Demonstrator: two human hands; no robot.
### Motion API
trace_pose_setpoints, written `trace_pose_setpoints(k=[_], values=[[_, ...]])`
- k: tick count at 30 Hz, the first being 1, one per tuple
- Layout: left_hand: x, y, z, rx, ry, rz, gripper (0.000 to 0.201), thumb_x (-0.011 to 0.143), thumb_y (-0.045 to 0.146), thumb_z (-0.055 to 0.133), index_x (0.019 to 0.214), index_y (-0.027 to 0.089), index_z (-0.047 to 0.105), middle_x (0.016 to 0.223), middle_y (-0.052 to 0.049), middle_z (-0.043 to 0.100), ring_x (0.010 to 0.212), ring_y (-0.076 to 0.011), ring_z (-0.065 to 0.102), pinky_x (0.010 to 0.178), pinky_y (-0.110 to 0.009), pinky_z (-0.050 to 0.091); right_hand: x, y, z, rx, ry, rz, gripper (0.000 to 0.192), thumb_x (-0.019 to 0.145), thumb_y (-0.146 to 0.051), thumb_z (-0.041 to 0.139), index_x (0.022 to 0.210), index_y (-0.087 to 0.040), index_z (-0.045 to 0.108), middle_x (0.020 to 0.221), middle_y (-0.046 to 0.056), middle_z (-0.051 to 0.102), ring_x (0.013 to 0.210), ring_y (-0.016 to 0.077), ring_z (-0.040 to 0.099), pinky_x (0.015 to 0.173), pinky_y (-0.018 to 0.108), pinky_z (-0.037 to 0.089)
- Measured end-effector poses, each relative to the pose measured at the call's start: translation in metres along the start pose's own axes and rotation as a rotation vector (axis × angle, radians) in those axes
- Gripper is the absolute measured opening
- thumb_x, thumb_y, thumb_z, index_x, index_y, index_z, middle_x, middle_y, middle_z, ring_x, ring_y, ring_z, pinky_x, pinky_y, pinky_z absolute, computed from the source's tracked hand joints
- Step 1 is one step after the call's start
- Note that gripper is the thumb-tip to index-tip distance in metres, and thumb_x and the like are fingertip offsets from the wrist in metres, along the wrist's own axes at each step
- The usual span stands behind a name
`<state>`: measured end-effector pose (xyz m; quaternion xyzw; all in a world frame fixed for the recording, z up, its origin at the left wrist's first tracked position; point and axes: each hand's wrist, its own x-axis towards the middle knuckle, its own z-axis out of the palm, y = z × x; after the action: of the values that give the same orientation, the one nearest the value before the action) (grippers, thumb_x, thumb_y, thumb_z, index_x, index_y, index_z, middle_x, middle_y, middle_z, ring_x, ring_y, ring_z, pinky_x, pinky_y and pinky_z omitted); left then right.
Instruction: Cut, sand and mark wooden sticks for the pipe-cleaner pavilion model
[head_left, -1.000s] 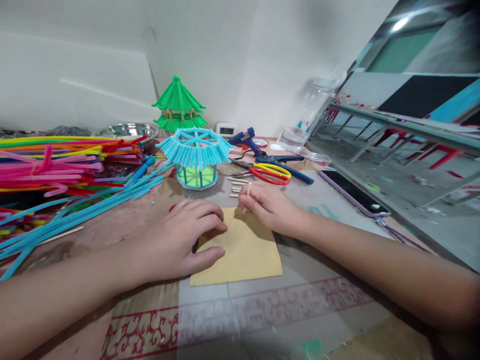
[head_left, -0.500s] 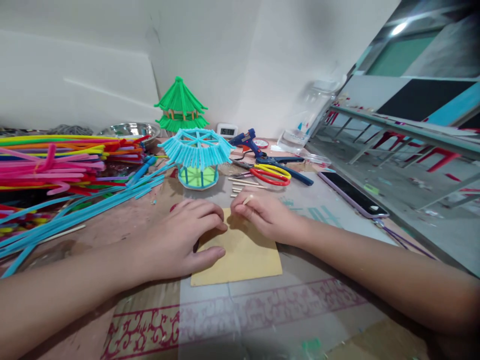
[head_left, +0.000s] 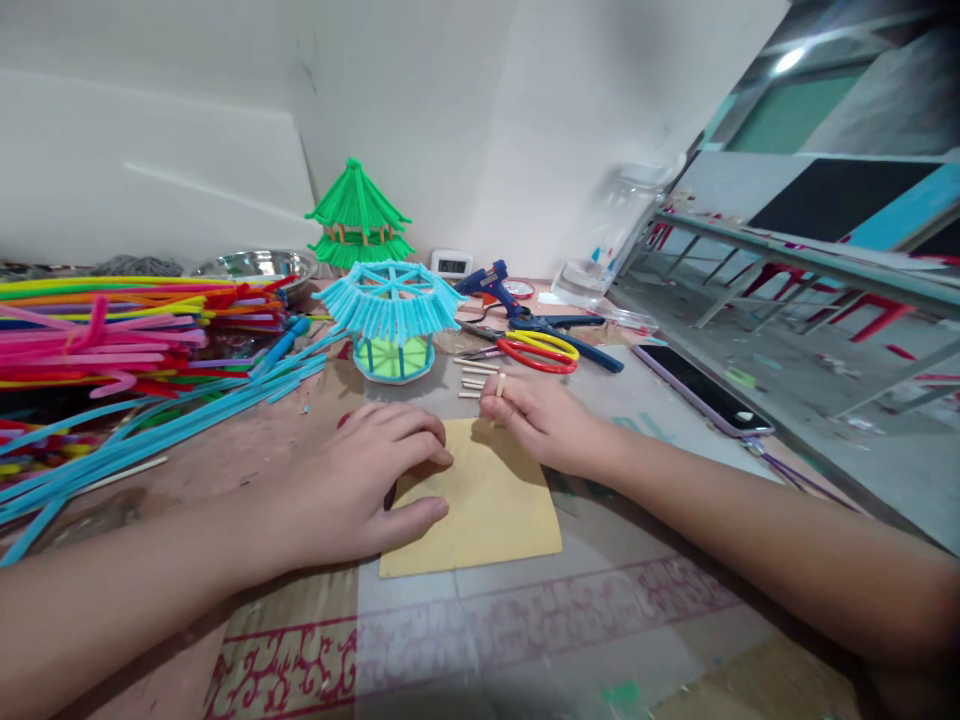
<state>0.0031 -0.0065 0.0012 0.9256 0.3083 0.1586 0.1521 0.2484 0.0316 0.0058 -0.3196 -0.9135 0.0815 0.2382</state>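
Right hand (head_left: 544,422) – stick (head_left: 499,385) upright over card (head_left: 487,500)

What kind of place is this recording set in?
Probably a craft table set against a wall. It holds a heap of coloured pipe cleaners, a glue gun, scissors and two small pavilion models, one blue and one green.

Matt tan card sheet (head_left: 480,505); fuzzy pipe cleaners (head_left: 120,330); shiny metal bowl (head_left: 259,264); glossy plastic-handled scissors (head_left: 540,350).

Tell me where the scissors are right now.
The scissors lie behind the right hand, centre-right of the head view, beside the blue glue gun.
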Motion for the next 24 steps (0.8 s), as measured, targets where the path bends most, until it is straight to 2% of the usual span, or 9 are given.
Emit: trace_pose_setpoints(k=[2,7,10,13,16,18,22,24], values=[[0.0002,0.0002,-0.0002,0.0,-0.002,-0.002,0.025,0.089,0.039,0.059,0.108,0.023,0.061,0.119,-0.005,0.059,0.114,-0.0257,0.051,0.095,-0.044,0.039,-0.0001,-0.0002,0.0003,0.021,0.024,0.009,0.034,0.103,-0.032,0.033,0.078,-0.018,0.052,0.075,0.006,0.061,0.071,0.0177,0.055,0.067,0.03,0.042],[0.0022,0.0002,0.0,0.002,0.004,0.001,0.025,0.089,0.038,0.06,0.108,0.023,0.062,0.117,-0.005,0.059,0.113,-0.0253,0.051,0.095,-0.043,0.039,0.0006,-0.0009,0.0008,0.068,-0.023,-0.081,0.03,0.103,-0.029,0.035,0.082,-0.018,0.055,0.08,0.006,0.064,0.076,0.0178,0.057,0.072,0.03,0.043],[0.0023,0.0005,0.0,-0.006,0.001,-0.004,0.024,0.089,0.039,0.059,0.107,0.023,0.061,0.118,-0.004,0.058,0.114,-0.0252,0.051,0.096,-0.043,0.039,0.0006,0.002,0.0002,-0.013,0.013,-0.035,0.035,0.102,-0.032,0.034,0.076,-0.018,0.052,0.073,0.006,0.06,0.069,0.0178,0.054,0.066,0.03,0.041],[0.001,0.0005,0.0002,-0.004,-0.002,-0.005,0.025,0.089,0.039,0.059,0.108,0.024,0.061,0.118,-0.003,0.058,0.113,-0.0246,0.051,0.094,-0.042,0.039,0.0004,-0.0009,0.0003,0.043,0.034,-0.019,0.033,0.102,-0.029,0.034,0.077,-0.018,0.051,0.074,0.005,0.06,0.069,0.0167,0.054,0.066,0.029,0.041],[-0.0005,-0.0002,0.0007,0.011,-0.002,0.0,0.024,0.089,0.038,0.06,0.108,0.024,0.061,0.116,-0.003,0.058,0.112,-0.0245,0.051,0.094,-0.043,0.039,0.0006,-0.0065,0.0003,0.121,-0.015,-0.093,0.029,0.102,-0.027,0.036,0.081,-0.019,0.053,0.081,0.006,0.064,0.076,0.0171,0.057,0.072,0.03,0.044],[-0.0012,-0.0008,0.001,0.012,0.002,0.006,0.024,0.089,0.038,0.059,0.108,0.024,0.061,0.116,-0.004,0.058,0.112,-0.0245,0.052,0.095,-0.043,0.039,0.0007,-0.0068,-0.0007,0.07,-0.039,-0.119,0.03,0.102,-0.027,0.035,0.079,-0.018,0.053,0.079,0.007,0.064,0.075,0.0183,0.056,0.072,0.032,0.043],[-0.0006,-0.0013,0.0009,0.006,0.004,0.009,0.026,0.09,0.04,0.059,0.11,0.024,0.061,0.119,-0.004,0.058,0.115,-0.0254,0.051,0.095,-0.043,0.039,0.0001,-0.0035,-0.0042,-0.043,-0.02,-0.041,0.033,0.099,-0.029,0.037,0.071,-0.019,0.049,0.068,0.005,0.057,0.069,0.0191,0.051,0.067,0.033,0.04],[0.0005,-0.0014,0.001,0.005,0.008,0.007,0.026,0.089,0.039,0.059,0.109,0.023,0.061,0.119,-0.004,0.059,0.114,-0.0256,0.051,0.095,-0.044,0.039,0.0003,-0.006,-0.0055,0.104,0.021,0.054,0.03,0.098,-0.029,0.04,0.072,-0.019,0.051,0.069,0.004,0.057,0.068,0.0181,0.053,0.067,0.033,0.041]])
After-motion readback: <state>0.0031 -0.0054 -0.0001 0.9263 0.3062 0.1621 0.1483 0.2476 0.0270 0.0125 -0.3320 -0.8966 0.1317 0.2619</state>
